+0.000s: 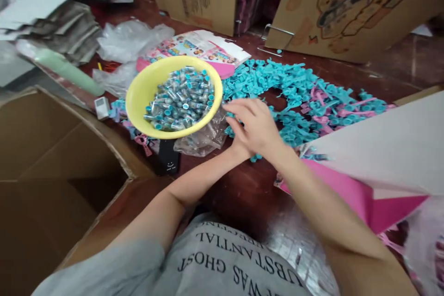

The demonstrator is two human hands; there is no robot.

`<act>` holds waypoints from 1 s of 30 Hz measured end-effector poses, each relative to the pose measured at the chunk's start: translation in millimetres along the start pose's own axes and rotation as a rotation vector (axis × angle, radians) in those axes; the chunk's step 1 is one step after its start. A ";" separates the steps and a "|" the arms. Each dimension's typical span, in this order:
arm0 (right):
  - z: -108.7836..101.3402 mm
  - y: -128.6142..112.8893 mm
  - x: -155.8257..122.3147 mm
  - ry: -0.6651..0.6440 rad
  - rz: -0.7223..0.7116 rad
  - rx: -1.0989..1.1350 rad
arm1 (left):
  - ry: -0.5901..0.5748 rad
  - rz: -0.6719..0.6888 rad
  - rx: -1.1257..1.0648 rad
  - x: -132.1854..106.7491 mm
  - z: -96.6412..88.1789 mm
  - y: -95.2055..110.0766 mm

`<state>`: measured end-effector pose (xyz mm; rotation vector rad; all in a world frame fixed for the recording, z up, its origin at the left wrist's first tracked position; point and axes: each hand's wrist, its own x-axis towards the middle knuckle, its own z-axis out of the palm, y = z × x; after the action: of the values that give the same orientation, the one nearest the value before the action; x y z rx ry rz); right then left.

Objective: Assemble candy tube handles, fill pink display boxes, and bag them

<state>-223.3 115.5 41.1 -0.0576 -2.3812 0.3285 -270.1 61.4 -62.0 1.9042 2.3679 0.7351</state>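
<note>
On my head view, the right hand (258,122) sits loosely curled just right of the yellow bowl (137,101); I can't tell whether it pinches anything. The left hand (242,146) is mostly hidden behind it, grip unclear. Capped vials (180,99) heap inside the bowl; I'd judge them light, stiff and slippery, best taken mid-barrel with 2 fingertips.

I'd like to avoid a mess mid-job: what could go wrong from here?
The right hand is close to the rim of the yellow bowl; a bump might spill the small capped containers. The clear plastic bag by the bowl might snag a hand. Pink pieces lie among the blue pieces, so colours could get confused.
</note>
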 end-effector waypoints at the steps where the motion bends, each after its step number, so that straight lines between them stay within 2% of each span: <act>1: 22.2 1.4 22.7 -0.064 0.008 -0.008 | 0.005 -0.012 0.000 -6.7 -4.7 -3.0; 4: 88.3 6.7 82.8 -0.191 0.073 -0.089 | 0.030 0.033 -0.013 -30.5 -16.5 -11.8; 6: 120.1 9.7 109.0 -0.260 0.171 -0.135 | 0.038 0.079 -0.014 -49.2 -22.6 -20.7; 8: 132.7 11.0 121.2 -0.309 0.215 -0.153 | 0.049 0.096 -0.007 -67.6 -29.2 -33.1; 9: 130.7 11.0 122.4 -0.329 0.221 -0.158 | 0.074 0.104 -0.010 -76.0 -33.0 -40.0; 11: 111.2 9.9 116.8 -0.343 0.235 -0.172 | 0.157 0.132 -0.034 -91.6 -41.2 -53.9; 14: 54.9 7.0 87.5 -0.295 0.267 -0.169 | 0.277 0.114 -0.068 -114.9 -53.2 -69.1; 15: 33.7 5.0 71.0 -0.269 0.269 -0.144 | 0.294 0.076 -0.080 -123.1 -56.7 -71.7; 17: -4.2 -2.3 27.5 -0.153 0.317 0.057 | 0.331 -0.013 -0.099 -138.6 -62.0 -72.6; 19: -29.1 -15.3 -25.4 -0.046 0.473 0.265 | 0.361 -0.025 -0.096 -149.5 -64.3 -68.1; 21: -38.7 -32.4 -77.7 0.047 0.707 0.490 | 0.301 0.114 -0.073 -151.5 -62.8 -59.3; 23: -38.7 -48.6 -120.5 0.128 0.884 0.622 | 0.097 0.328 -0.048 -143.1 -58.1 -48.8; 25: -38.5 -59.0 -149.6 0.146 0.966 0.663 | -0.121 0.495 -0.046 -127.3 -51.9 -39.7; 26: -40.9 -61.5 -159.2 0.129 0.976 0.653 | -0.191 0.537 -0.056 -118.5 -49.3 -36.2; 28: -52.0 -61.5 -170.5 0.086 0.949 0.580 | -0.223 0.527 -0.107 -103.0 -46.9 -31.3; 30: -68.5 -57.4 -173.8 0.054 0.872 0.433 | -0.182 0.409 -0.215 -93.3 -49.7 -27.6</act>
<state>-46.0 51.9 -10.7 -0.8922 -2.0539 1.2115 -286.2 -46.4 -53.6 2.2674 1.7373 0.7581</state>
